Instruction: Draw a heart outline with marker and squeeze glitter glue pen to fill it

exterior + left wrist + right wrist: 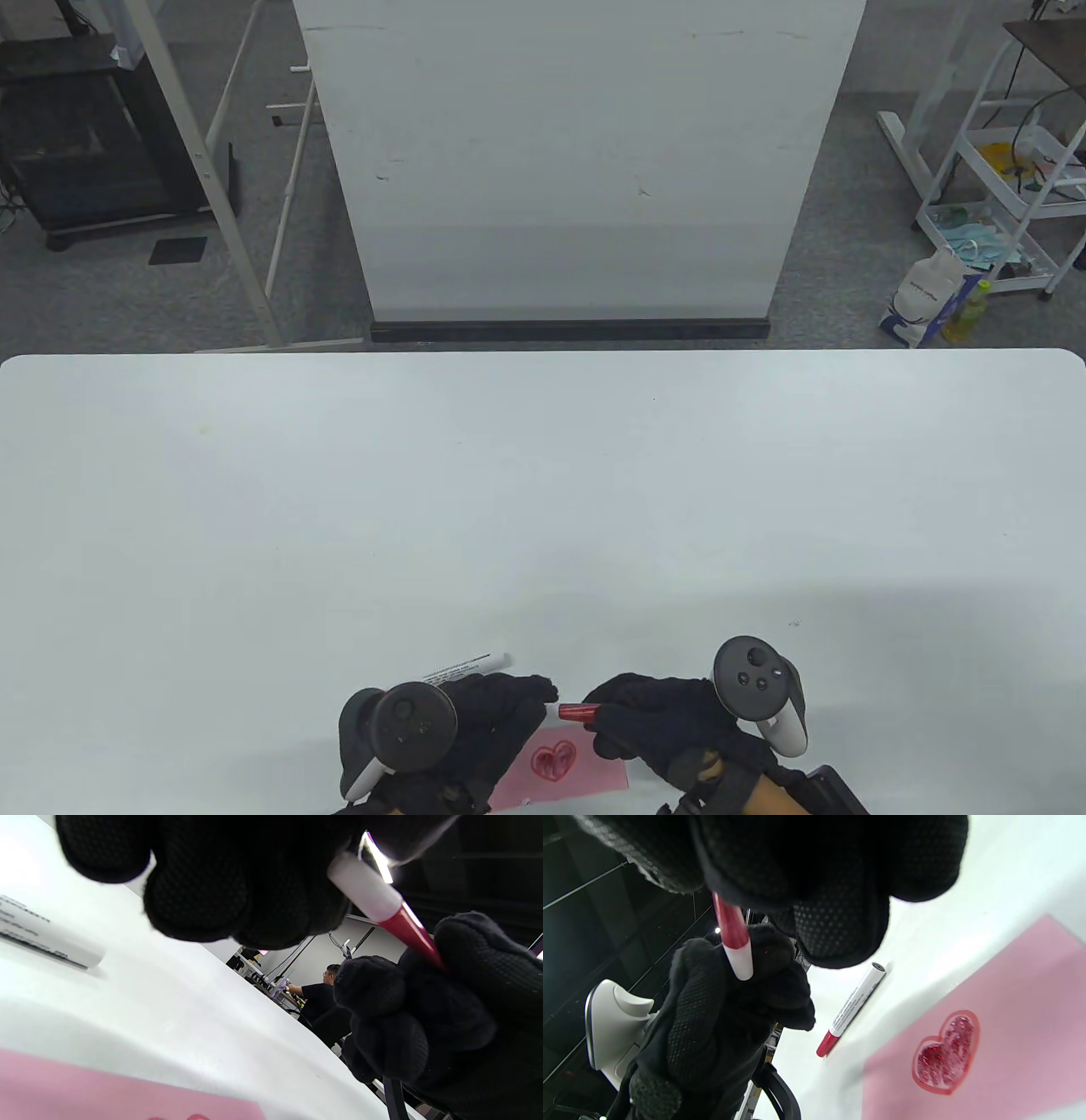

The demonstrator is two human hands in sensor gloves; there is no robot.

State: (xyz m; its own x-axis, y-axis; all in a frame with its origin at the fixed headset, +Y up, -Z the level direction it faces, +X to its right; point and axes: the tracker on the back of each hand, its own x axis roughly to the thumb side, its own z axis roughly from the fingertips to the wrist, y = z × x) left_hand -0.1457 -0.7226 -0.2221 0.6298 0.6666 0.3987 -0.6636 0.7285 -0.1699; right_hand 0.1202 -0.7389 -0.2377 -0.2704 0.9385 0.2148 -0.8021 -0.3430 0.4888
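A pink paper (594,771) lies at the table's near edge, bearing a red heart (553,758) whose outline is filled with red glitter (946,1052). Just above the paper both hands hold the glitter glue pen (579,711) between them. My right hand (607,709) grips its red body (729,925). My left hand (543,692) pinches its white end (740,959), also seen in the left wrist view (365,887). The white marker (467,669) with a red cap (827,1041) lies loose on the table behind my left hand.
The white table (543,509) stretches far ahead of the hands. Beyond it stand a white panel (577,170), a metal frame (204,170) and a cart (1010,187). A person (316,997) sits far off in the left wrist view.
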